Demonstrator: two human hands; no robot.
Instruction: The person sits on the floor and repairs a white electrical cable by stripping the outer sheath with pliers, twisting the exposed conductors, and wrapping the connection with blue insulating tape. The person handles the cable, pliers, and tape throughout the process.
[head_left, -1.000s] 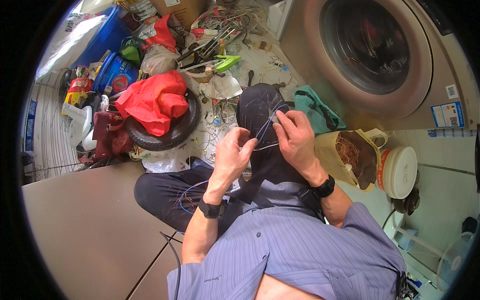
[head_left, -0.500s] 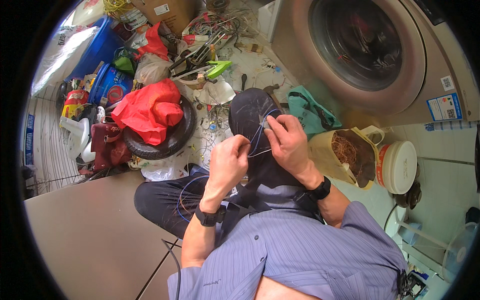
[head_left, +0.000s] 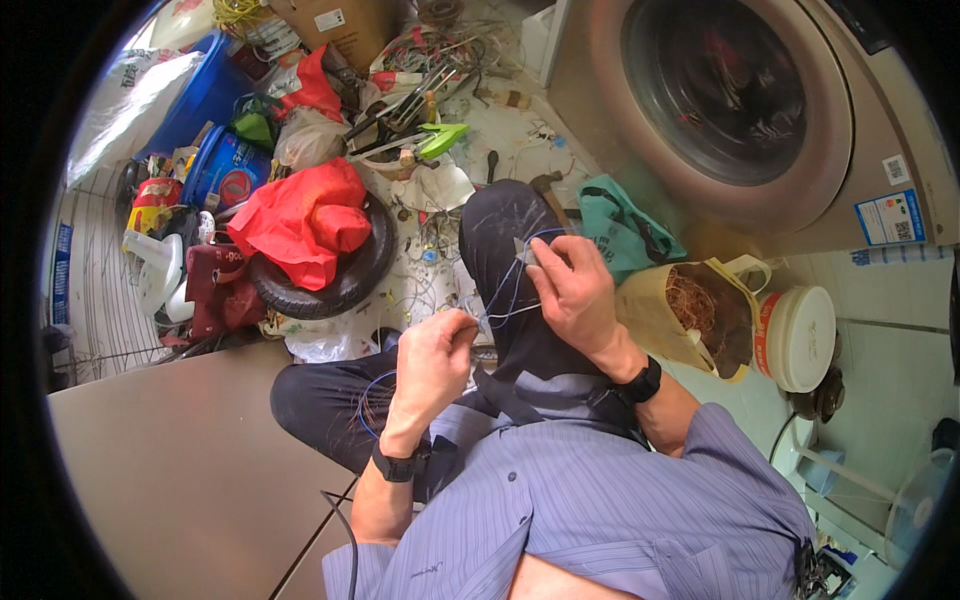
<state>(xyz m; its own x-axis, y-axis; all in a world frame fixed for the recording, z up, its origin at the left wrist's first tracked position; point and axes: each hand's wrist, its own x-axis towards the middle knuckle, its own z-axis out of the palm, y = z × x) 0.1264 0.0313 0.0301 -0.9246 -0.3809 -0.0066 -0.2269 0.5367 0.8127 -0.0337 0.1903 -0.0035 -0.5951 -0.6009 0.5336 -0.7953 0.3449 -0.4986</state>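
Observation:
Over my raised knee, my right hand (head_left: 575,300) is closed in a pinch on a thin blue wire (head_left: 514,284) that bends in a loop. A small grey pointed piece (head_left: 521,246) shows at its fingertips; its kind is unclear. A pale strand (head_left: 512,313) runs from under that hand toward the left. Lower and to the left, my left hand (head_left: 432,362) is closed, thumb against the curled fingers, with the wire's grip point hidden. More blue wire (head_left: 364,408) curves over my left thigh beside that wrist, with fine brownish strands.
A tyre (head_left: 345,285) under a red bag (head_left: 305,225) lies front left among tools and scraps. At the right stand a washing machine (head_left: 850,215), a teal bag (head_left: 615,225), a yellowish bag (head_left: 650,325) of copper-coloured wire and a white lidded bucket (head_left: 805,340).
My left hand has moved down and left, away from the right hand, widening the gap between them. The right hand stays nearly in place, still pinching the blue wire.

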